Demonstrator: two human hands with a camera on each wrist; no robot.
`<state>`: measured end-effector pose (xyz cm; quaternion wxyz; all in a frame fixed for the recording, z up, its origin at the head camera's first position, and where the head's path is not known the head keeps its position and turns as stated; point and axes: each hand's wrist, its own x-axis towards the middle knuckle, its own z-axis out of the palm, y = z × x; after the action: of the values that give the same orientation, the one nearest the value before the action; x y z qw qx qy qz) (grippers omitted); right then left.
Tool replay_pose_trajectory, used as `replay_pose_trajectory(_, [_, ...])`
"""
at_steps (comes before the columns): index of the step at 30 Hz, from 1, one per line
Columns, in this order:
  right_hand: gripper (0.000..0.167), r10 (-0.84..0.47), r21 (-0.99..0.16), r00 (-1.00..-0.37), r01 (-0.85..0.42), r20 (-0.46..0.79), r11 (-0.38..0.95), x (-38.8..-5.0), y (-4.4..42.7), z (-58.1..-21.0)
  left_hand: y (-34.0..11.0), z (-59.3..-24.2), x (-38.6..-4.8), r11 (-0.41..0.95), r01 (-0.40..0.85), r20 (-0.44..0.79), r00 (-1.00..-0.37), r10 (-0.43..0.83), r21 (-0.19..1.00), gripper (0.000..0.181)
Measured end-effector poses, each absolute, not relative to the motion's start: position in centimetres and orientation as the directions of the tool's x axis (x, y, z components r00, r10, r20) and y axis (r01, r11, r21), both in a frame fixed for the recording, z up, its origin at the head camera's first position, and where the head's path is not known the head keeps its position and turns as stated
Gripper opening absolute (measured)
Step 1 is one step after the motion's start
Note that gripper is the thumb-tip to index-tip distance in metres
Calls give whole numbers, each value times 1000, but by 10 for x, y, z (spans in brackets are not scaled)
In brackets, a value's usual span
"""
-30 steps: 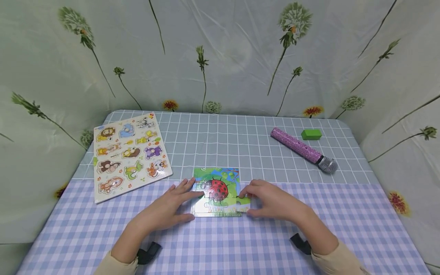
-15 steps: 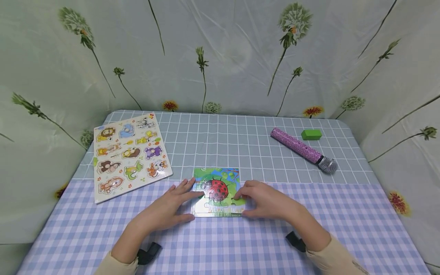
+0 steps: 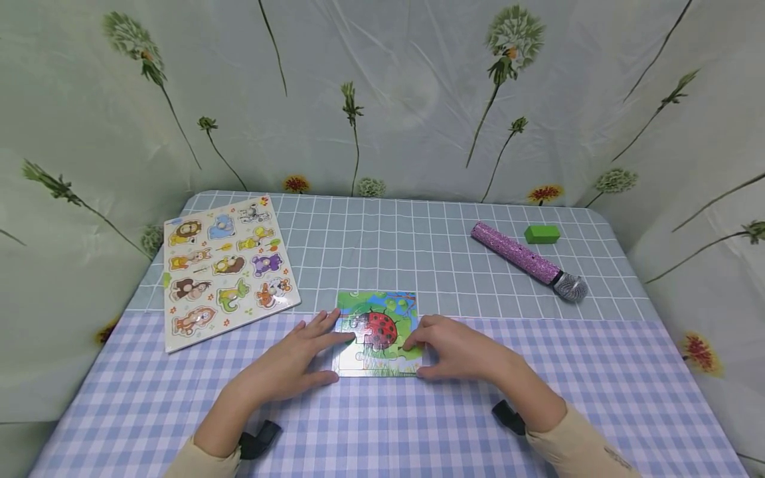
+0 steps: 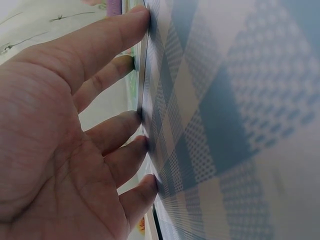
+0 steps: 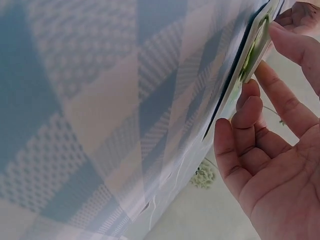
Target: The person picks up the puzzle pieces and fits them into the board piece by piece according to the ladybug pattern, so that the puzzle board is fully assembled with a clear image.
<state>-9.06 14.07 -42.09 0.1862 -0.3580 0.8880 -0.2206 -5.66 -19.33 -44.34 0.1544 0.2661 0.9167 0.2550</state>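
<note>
A ladybug jigsaw puzzle [image 3: 376, 325] lies flat in its frame at the middle front of the table in the head view. My left hand [image 3: 289, 358] rests at its left side with fingers spread, the index fingertip on the picture and the thumb by the lower left corner. My right hand [image 3: 457, 348] pinches a green jigsaw piece [image 5: 257, 47] at the puzzle's lower right; fingers partly cover it in the head view. From the right wrist view, this piece sits slightly raised over the frame. The left wrist view has the left hand [image 4: 75, 125] with fingertips along the puzzle's edge.
At the left lies a wooden animal peg board [image 3: 230, 269]. A pink glitter microphone [image 3: 516, 253] and a green block [image 3: 541, 234] lie at the back right. A blue checked cloth [image 3: 388, 431] covers the table's front; a flowered curtain [image 3: 406, 99] hangs behind.
My right hand has slid left with the jigsaw piece, from beyond the puzzle's right edge to over its lower right part. My left hand has stayed in place.
</note>
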Motion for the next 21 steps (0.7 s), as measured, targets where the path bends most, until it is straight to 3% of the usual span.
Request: replay_pose_trajectory(21, [36, -731, -513, -662, -575, -166, 637, -95, 140, -428, -192, -442, -57, 723, 405, -146, -811, 567, 560, 65])
